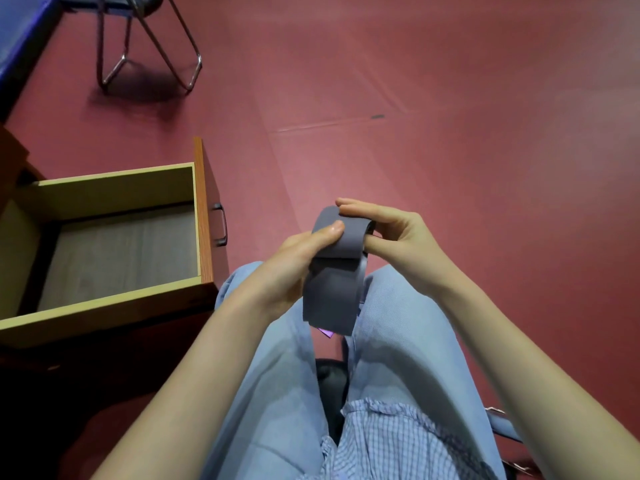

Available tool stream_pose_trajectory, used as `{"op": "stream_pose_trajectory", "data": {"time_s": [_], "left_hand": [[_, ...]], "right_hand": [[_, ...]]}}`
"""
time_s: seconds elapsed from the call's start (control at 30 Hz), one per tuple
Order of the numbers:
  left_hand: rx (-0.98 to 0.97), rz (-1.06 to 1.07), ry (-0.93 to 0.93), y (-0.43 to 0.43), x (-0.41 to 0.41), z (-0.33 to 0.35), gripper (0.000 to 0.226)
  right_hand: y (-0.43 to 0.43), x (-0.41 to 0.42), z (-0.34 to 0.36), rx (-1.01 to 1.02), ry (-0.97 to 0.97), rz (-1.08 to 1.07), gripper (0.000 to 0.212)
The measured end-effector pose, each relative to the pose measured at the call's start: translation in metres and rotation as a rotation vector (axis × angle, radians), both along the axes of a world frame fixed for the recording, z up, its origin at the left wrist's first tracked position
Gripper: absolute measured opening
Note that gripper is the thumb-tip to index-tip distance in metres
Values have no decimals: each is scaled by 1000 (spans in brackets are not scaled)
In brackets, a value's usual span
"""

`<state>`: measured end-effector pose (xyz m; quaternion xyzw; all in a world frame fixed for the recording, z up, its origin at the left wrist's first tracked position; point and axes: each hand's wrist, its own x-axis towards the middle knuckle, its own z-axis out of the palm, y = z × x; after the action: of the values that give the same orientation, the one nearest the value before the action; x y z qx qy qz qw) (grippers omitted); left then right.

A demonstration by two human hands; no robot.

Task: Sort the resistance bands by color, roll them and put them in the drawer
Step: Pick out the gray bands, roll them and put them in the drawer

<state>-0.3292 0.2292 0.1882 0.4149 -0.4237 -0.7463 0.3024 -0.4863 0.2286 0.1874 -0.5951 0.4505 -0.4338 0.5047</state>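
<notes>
The person sits on a dark chair seat [327,375], knees apart in light blue trousers [277,375], with both bare forearms reaching out over the lap. Between the two hands is a grey resistance band [332,268], held above the knees and clear of the floor. Its upper part is folded over on itself into a loose curl, and the free end hangs down flat between the legs.

The left hand [294,268] is closed on the left side of the band, its thumb pressed flat on the top of the curl and the fingers tucked behind the fabric. The right hand [391,233] pinches the far edge of the curl, with the fingertips on top of the fold and the thumb under it on the right side. So both hands are gripping the same band, close together and almost touching.

Just below the band's hanging end, a small scrap of purple [326,332] shows between the knees; what it belongs to is hidden.

To the left stands an open wooden drawer [194,216], pulled out from a dark desk, its pale inner walls and grey bottom showing. A dark metal handle [221,225] sits on its front face, near the left knee.

The floor [450,133] is dull red. At the far left stands a metal-legged chair [152,43], beside a blue mat edge [20,32].
</notes>
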Motion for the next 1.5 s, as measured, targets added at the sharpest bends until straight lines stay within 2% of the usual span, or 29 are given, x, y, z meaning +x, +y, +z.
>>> {"op": "stream_pose_trajectory", "data": {"time_s": [0.1, 0.27, 0.37, 0.43, 0.5, 0.6, 0.67, 0.73, 0.83, 0.93, 1.0, 1.13, 1.27, 1.37, 1.5], "left_hand": [[-35, -48, -55, 0, 1, 0, 33], [-95, -71, -32, 3, -3, 0, 34], [-122, -73, -37, 3, -9, 4, 35], [-132, -92, -44, 3, -12, 5, 34], [-145, -129, -23, 5, -13, 7, 38], [-142, -102, 27, 2, -10, 7, 52], [-135, -54, 44, -2, -5, 5, 54], [-137, -27, 51, -4, -2, 3, 51], [-153, 19, 83, -4, -2, 0, 33], [-197, 85, 74, -3, -5, -3, 23], [-251, 95, 33, -4, -5, -4, 26], [-290, 46, 0, -4, 1, -4, 24], [-104, 3, 131, -3, 4, -7, 43], [49, 45, 70, -2, 6, -20, 41], [175, 51, 72, -6, 11, -23, 57]], "right_hand": [[1, -6, -1, 47, 11, 45, 58], [2, -19, -2, 167, 3, 48, 49], [1, -24, -6, 377, -142, 192, 40], [3, -25, -8, 494, -266, 317, 49], [4, -27, -13, 560, -428, 333, 64], [4, -27, -16, 571, -626, 371, 88], [4, -23, -15, 563, -609, 381, 85], [7, -18, -14, 555, -491, 369, 84], [10, -3, -6, 497, -317, 294, 78], [9, 8, -1, 419, -200, 149, 35], [8, 11, -2, 391, -246, 91, 23], [4, 13, -6, 346, -414, 86, 31], [1, 18, -7, 312, -488, 33, 23], [-5, 17, -6, 260, -442, -35, 26], [-8, 15, -8, 230, -379, -28, 39]]}}
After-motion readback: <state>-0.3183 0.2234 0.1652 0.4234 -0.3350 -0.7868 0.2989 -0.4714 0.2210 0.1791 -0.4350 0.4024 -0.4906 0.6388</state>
